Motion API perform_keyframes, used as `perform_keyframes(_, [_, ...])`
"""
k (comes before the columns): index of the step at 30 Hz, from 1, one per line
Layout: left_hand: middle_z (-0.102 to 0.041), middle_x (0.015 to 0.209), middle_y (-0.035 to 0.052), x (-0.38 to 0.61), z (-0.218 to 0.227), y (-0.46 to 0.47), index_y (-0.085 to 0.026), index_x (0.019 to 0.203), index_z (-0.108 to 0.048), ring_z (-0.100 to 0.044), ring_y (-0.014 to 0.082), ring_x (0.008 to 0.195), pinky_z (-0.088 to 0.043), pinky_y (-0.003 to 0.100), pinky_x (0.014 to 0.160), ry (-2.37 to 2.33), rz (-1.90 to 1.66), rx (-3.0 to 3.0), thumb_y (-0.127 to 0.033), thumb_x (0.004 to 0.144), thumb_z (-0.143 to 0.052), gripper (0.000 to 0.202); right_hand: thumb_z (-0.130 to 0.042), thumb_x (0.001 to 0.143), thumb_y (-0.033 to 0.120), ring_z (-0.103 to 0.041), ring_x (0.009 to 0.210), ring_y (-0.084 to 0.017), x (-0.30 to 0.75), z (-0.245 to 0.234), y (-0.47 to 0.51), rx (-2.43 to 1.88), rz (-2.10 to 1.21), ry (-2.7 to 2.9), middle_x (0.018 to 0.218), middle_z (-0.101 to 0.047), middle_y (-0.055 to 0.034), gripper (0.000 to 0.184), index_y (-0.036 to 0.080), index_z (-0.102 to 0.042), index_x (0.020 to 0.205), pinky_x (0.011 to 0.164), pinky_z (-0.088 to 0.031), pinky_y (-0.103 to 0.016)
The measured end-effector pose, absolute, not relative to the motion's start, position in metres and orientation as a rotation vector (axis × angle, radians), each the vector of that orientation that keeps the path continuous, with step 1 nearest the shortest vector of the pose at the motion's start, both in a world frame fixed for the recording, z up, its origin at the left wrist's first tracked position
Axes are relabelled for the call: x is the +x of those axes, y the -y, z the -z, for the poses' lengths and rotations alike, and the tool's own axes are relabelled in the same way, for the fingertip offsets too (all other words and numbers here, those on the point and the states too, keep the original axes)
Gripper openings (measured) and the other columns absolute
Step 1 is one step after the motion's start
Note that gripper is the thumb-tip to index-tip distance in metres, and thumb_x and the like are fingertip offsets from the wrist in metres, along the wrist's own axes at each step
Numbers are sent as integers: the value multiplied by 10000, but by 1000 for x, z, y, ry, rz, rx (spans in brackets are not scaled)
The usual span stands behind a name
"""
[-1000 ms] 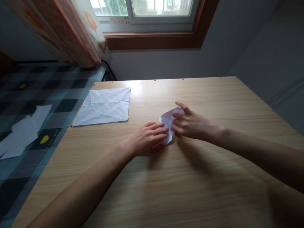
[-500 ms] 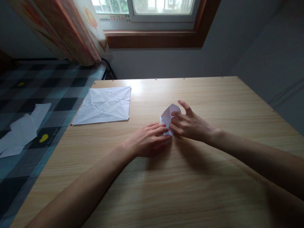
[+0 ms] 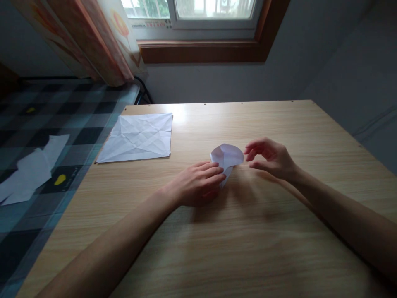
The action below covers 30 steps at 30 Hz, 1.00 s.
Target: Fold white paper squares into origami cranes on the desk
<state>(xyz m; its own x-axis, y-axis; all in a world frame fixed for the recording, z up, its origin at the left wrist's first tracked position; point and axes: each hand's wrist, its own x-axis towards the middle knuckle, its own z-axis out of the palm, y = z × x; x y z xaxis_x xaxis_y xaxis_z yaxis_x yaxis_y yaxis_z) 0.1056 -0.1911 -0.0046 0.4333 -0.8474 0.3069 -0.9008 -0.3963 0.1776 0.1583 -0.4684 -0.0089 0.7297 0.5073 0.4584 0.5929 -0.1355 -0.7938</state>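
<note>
A small piece of folded white paper (image 3: 229,155) lies near the middle of the table, with a rounded upper edge and a narrow lower end. My left hand (image 3: 201,182) holds it down at its left and lower side, fingers across the paper; the part under them is hidden. To the right of the paper, my right hand (image 3: 269,157) is apart from it, fingers curved and thumb separate, with nothing between them.
A creased white sheet (image 3: 139,136) lies flat at the table's back left. Left of the wooden table (image 3: 155,256) is a bed with a checked cover (image 3: 89,134), bearing torn white paper pieces (image 3: 34,171). Behind the table are a curtain (image 3: 89,41) and a window (image 3: 214,12).
My right hand has let go of the folded paper and moved right. The paper's right side has spread outward. My left hand stays on it.
</note>
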Motion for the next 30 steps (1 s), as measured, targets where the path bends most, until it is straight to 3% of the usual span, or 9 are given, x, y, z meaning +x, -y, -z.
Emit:
perform_keyframes(6, [-594, 1258, 139, 106, 2, 191, -166, 1155, -590, -574, 245, 1166, -476, 432, 1021, 1536, -231, 2378, -270, 907, -499, 284, -768, 768, 407, -650, 654, -160, 154, 11, 464, -1918, 21, 787, 778, -682, -42, 300, 165, -639, 890, 620, -563, -300])
perform_keyframes(12, [-585, 1230, 141, 106, 0, 191, -163, 1158, -604, -589, 246, 1110, -494, 429, 994, 1550, -230, 2393, -276, 903, -516, 292, -703, 817, 424, -539, 552, -125, 155, 3, 443, -2078, 183, 804, 637, -616, 0, 272, 168, -629, 764, 523, -432, -253])
perform_keyframes(18, [-556, 1261, 139, 103, 3, 191, -186, 1161, -613, -579, 253, 1079, -514, 425, 927, 1498, -225, 2433, -282, 898, -537, 289, -695, 774, 273, -458, 534, -105, 158, -1, 428, -2254, 222, 819, 621, -545, 31, 203, 184, -536, 686, 522, -345, -241])
perform_keyframes(23, [-552, 1346, 110, 102, 1, 194, -190, 1154, -592, -529, 270, 1163, -469, 433, 951, 1539, -213, 2449, -278, 901, -516, 278, -671, 714, 183, -427, 554, -105, 154, 4, 421, -2277, 253, 771, 626, -506, 41, 217, 196, -464, 652, 529, -311, -242])
perform_keyframes(30, [-579, 1329, 89, 103, -3, 195, -170, 1215, -550, -509, 281, 1169, -430, 427, 962, 1553, -147, 2464, -305, 891, -499, 355, -768, 720, 356, -472, 578, -109, 167, 17, 425, -1867, 140, 561, 689, -528, 33, 306, 194, -510, 752, 525, -390, -247])
